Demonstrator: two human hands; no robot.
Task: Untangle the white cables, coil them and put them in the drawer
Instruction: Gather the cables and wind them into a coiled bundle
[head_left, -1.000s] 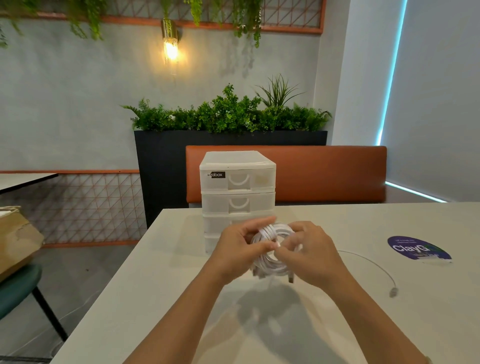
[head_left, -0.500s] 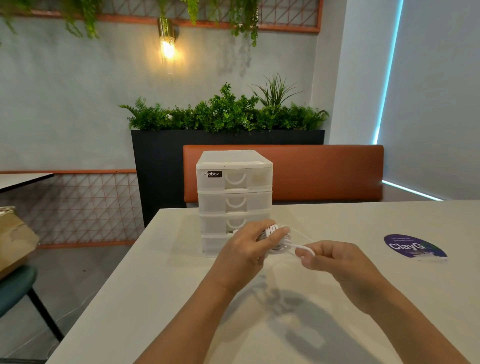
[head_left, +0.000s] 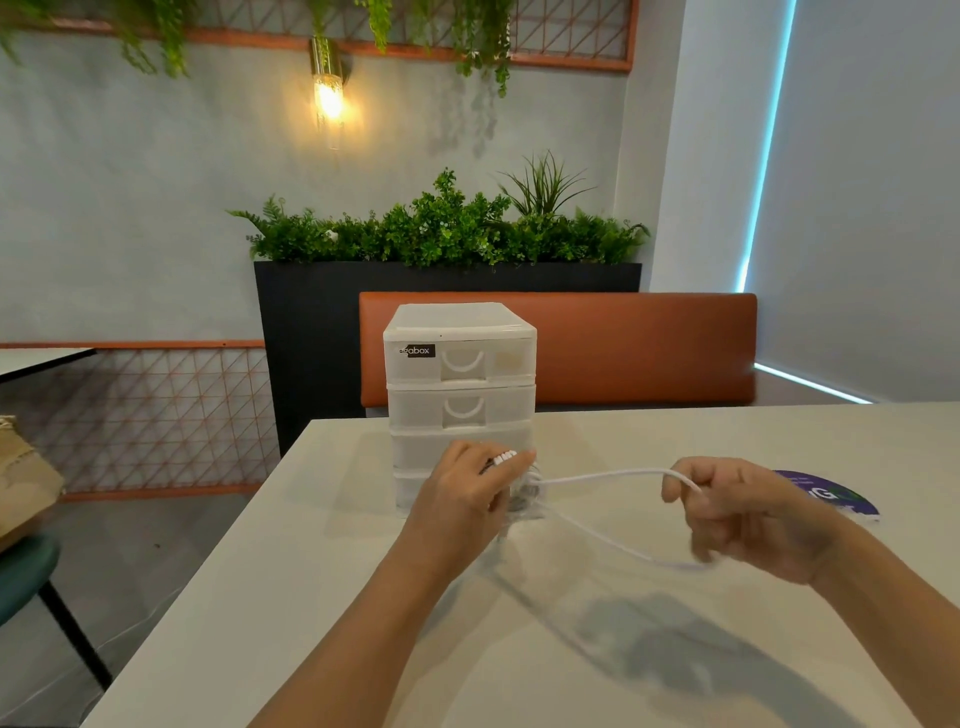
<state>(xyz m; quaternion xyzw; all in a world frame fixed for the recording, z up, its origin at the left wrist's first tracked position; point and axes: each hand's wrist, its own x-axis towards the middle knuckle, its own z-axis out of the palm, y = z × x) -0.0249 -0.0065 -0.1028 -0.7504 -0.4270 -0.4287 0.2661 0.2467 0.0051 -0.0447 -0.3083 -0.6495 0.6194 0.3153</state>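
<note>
A coiled white cable (head_left: 524, 491) is gripped by the left hand (head_left: 470, 496) above the desk (head_left: 363, 597), its loose end now drawn further out by the right hand (head_left: 748, 512).

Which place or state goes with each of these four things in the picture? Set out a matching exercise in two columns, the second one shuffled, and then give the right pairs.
Things:
1. left hand
2. right hand
3. drawer unit
4. purple sticker

Places or states:
A. lies flat on the table, partly hidden behind a hand
B. grips the coiled bundle of white cable
C. stands on the table with all visible drawers closed
D. holds a loop of cable pulled out to the side

Pairs: 1-B, 2-D, 3-C, 4-A
</note>
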